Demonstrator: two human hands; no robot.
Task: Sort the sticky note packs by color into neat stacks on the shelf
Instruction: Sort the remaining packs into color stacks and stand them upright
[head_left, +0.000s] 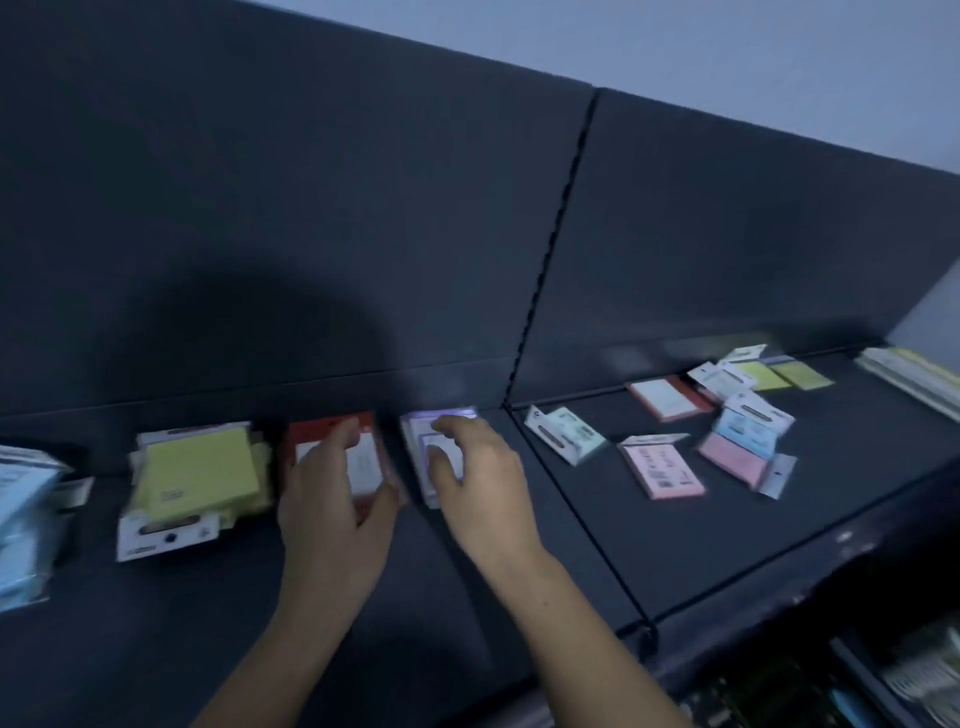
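On the dark shelf (493, 582), my left hand (332, 509) grips the red pack stack (332, 434) from both sides. My right hand (483, 483) rests its fingers on the purple pack stack (441, 418) beside it. A yellow-green stack (197, 473) lies further left, and a light blue stack (23, 519) sits at the left edge. On the right shelf section, unsorted packs lie scattered: a mint pack (566, 434), a pink pack (662, 465), a red pack (667, 397), a blue and pink pile (745, 441) and yellow-green packs (779, 374).
A dark back panel (363, 234) rises behind the shelf, with a slotted upright (550, 249) dividing the two sections. White stock (909, 371) lies at the far right. A lower shelf with goods (883, 680) shows below the front edge.
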